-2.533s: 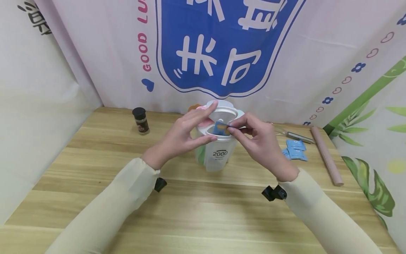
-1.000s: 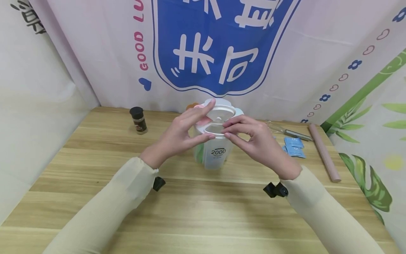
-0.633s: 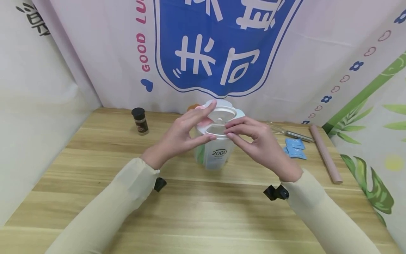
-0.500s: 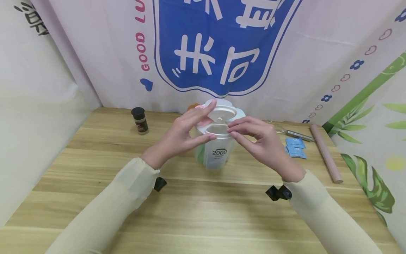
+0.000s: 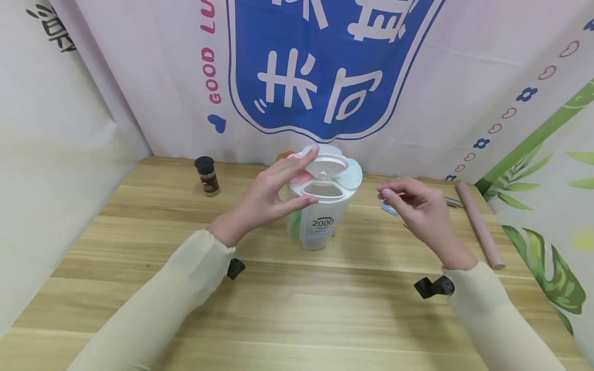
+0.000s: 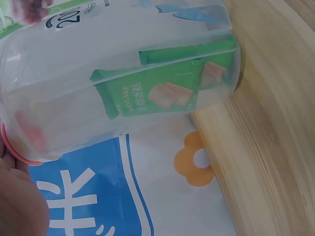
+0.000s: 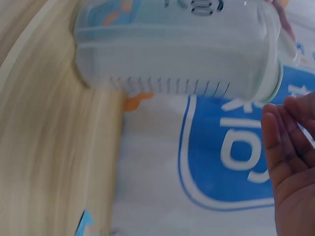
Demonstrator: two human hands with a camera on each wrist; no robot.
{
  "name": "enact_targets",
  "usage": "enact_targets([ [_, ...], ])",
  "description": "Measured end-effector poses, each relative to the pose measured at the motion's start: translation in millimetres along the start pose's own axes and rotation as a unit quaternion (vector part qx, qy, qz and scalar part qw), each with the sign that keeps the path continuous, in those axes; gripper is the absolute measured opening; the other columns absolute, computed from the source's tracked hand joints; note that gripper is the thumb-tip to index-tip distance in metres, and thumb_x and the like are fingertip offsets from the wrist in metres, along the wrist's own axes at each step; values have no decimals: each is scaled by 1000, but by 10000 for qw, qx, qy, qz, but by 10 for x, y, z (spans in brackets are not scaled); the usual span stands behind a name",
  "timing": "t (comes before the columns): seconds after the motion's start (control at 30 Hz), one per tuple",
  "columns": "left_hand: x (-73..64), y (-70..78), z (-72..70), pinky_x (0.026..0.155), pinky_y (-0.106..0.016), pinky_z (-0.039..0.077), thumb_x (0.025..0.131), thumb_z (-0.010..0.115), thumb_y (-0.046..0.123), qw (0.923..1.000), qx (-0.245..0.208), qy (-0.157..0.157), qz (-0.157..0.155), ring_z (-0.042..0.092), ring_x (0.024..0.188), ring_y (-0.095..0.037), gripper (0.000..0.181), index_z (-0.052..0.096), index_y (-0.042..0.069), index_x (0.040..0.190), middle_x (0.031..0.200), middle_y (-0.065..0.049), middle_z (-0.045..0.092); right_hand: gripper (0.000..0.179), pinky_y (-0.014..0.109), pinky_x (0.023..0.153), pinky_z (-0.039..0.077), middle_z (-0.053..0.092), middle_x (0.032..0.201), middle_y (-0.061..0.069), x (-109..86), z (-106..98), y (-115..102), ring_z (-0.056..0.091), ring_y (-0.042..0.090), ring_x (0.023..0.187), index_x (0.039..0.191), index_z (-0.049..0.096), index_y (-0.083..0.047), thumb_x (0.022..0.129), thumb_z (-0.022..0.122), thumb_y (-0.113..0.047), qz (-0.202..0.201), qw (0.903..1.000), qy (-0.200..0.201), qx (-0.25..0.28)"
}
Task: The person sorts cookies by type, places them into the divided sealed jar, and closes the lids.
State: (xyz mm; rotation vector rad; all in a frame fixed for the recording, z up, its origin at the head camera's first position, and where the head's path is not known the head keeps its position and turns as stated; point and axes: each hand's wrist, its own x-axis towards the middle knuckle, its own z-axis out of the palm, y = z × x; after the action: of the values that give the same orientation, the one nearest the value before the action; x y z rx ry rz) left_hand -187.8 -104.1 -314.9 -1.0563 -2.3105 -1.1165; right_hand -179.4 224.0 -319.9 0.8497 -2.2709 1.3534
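Note:
A clear plastic storage container marked 2000 stands upright on the table, one white flap lid raised over its front compartment. My left hand holds the container's top, thumb on the front rim and fingers against the raised lid. Inside, the left wrist view shows green dry cake packets in one compartment. A blue packet lies at the bottom of another. My right hand hovers to the right, fingers loosely bent, nothing visible in them. Under it a blue packet on the table is partly hidden.
A black-capped seasoning jar stands at the back left. On the right lie a pink rolling pin and a whisk, its metal handle mostly behind my right hand. A printed curtain hangs along the table's back edge.
A blue packet earlier pinched by my right hand went into the open compartment. My right hand has since moved right, over the blue packets on the table. My left hand stays put.

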Motion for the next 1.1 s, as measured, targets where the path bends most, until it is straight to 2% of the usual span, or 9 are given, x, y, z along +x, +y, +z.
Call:
enact_targets([
  [0.13, 9, 6, 7, 130, -48, 36, 89, 85, 22, 10000, -11, -16, -13, 49, 150, -30, 87, 39, 13, 162, 155, -8, 58, 14, 5, 73, 56, 79, 101, 12, -13, -104, 202, 69, -9, 85, 107, 77, 3, 102, 67, -5, 669, 9954, -117, -677],
  [0.23, 11, 1, 10, 130, -47, 35, 90, 85, 23, 10000, -14, -32, -18, 50, 149, -28, 87, 38, 14, 162, 156, -7, 58, 20, 7, 77, 56, 78, 109, 20, 5, -158, 353, 69, -3, 90, 112, 76, 0, 105, 65, -15, 1258, 9829, -423, -1278],
  [0.33, 17, -2, 15, 131, -46, 33, 90, 84, 24, 10000, -32, -48, -13, 49, 149, -28, 87, 38, 14, 162, 157, -7, 57, 26, 27, 86, 64, 77, 115, 22, -5, -201, 498, 74, 20, 98, 117, 74, 0, 107, 61, -20, 1760, 9646, -877, -1758],
  [0.43, 10, -1, 17, 131, -46, 33, 90, 84, 23, 9999, -84, -57, -21, 48, 150, -28, 86, 38, 13, 162, 157, -7, 57, 29, 52, 93, 63, 73, 118, 26, -36, -206, 657, 72, 41, 106, 121, 70, 4, 109, 57, -19, 2070, 9478, -1326, -2033],
  [0.5, 1, 1, 13, 131, -46, 34, 90, 84, 23, 9999, -83, -52, -19, 48, 150, -28, 87, 38, 13, 163, 157, -7, 57, 29, 59, 97, 60, 71, 122, 29, -49, -197, 758, 69, 46, 112, 123, 67, 6, 109, 56, -17, 2190, 9396, -1539, -2133],
  [0.73, -8, 11, 0, 131, -48, 34, 91, 83, 25, 9999, -14, -103, -103, 49, 150, -27, 87, 36, 15, 164, 158, -6, 56, 42, 68, 107, 50, 59, 140, 36, -7, -201, 998, 56, 55, 129, 137, 57, 11, 109, 56, -21, 2593, 9075, -2148, -2513],
  [0.9, 3, 18, -2, 132, -46, 31, 92, 82, 26, 9998, 5, -146, -100, 46, 152, -27, 87, 35, 16, 164, 162, -4, 51, 46, 69, 107, 49, 54, 144, 39, -10, -222, 1149, 54, 56, 131, 141, 54, 14, 109, 54, -20, 2801, 8908, -2362, -2688],
  [1.0, 5, 21, -2, 133, -45, 30, 92, 82, 26, 9998, 4, -149, -98, 45, 153, -28, 87, 35, 16, 164, 162, -5, 51, 42, 62, 93, 56, 60, 133, 37, -28, -218, 1228, 64, 50, 113, 134, 59, 14, 109, 54, -19, 2686, 8854, -2486, -2865],
  [1.1, 1, 20, -3, 133, -45, 30, 92, 83, 26, 9999, 19, -120, -86, 46, 152, -29, 87, 35, 16, 164, 161, -5, 52, 36, 50, 77, 55, 69, 114, 29, -37, -202, 1286, 66, 36, 90, 124, 65, 12, 108, 56, -19, 2534, 8867, -2521, -2933],
])
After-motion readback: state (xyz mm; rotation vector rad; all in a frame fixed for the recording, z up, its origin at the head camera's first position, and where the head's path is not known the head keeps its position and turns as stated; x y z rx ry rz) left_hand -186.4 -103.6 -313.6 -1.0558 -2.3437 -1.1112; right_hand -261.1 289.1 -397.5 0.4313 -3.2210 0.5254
